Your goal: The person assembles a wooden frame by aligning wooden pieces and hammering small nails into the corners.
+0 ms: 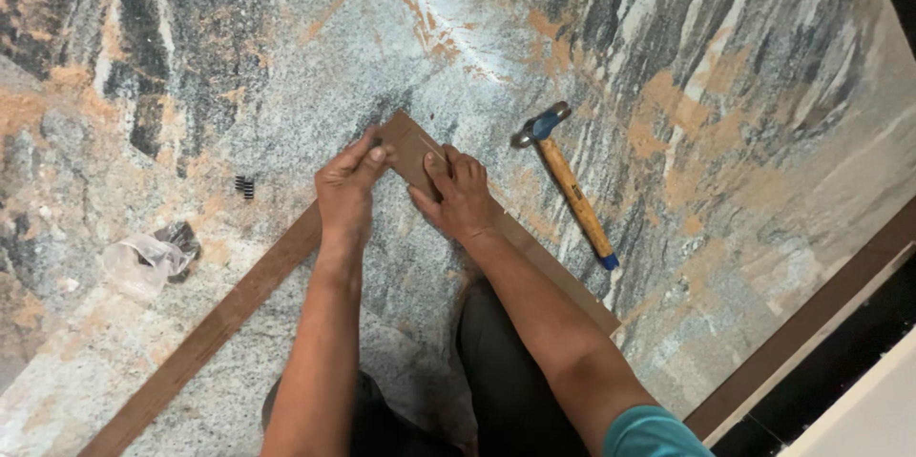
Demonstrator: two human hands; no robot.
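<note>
While our right hand (462,192) pressed flat, fingers together, steadying the corner where two brown wooden strips (412,147) met on the speckled granite floor (725,85), our left hand (345,185) pinched something small there, seemingly a nail; a wooden-handled hammer (565,180) lay nearby.

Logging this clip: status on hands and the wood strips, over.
Left hand pinching at the strips' corner joint. Right hand pressing flat on the right wood strip. Hammer lying apart, right. Nothing blocking.

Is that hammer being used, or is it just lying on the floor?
Lying flat, unused. The hammer rests on the stone floor beside the right hand; neither hand touches it.
</note>
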